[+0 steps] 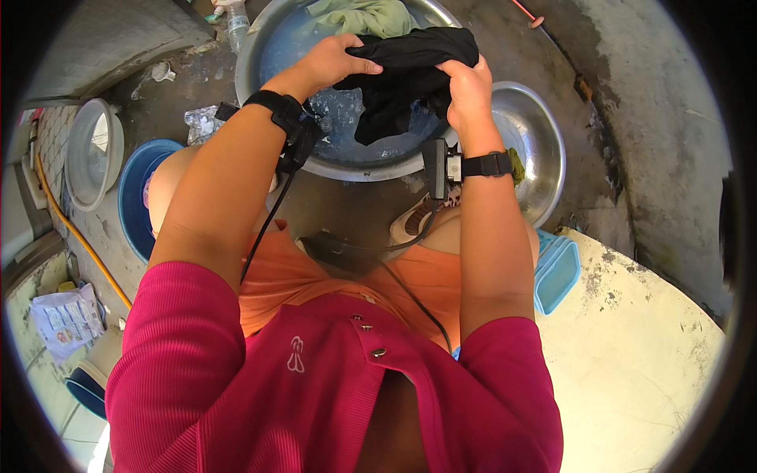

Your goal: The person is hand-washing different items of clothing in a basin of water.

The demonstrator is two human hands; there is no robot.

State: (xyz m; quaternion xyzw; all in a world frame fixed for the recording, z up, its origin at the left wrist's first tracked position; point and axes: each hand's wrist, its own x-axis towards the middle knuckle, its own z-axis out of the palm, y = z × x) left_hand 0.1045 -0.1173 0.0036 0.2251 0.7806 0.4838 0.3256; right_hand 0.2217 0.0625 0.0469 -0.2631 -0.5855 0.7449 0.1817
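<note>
A black cloth garment (408, 77) is stretched between my two hands over a large metal basin (349, 168). My left hand (334, 65) grips its left edge, thumb on top. At its right end my right hand (467, 86) has the fabric bunched in the fingers. The lower folds hang down to the bluish, sudsy water (340, 127); whether they dip into it I cannot tell. A pale green cloth (369, 18) lies partly in the water at the basin's far side.
To the right stands a smaller metal basin (547, 171), with an olive-green cloth (516, 165) beside my wrist. A light blue plastic container (559, 275) sits below it. On the left are a blue tub (133, 201), a whitish plastic basin (77, 159) and an orange hose (83, 227).
</note>
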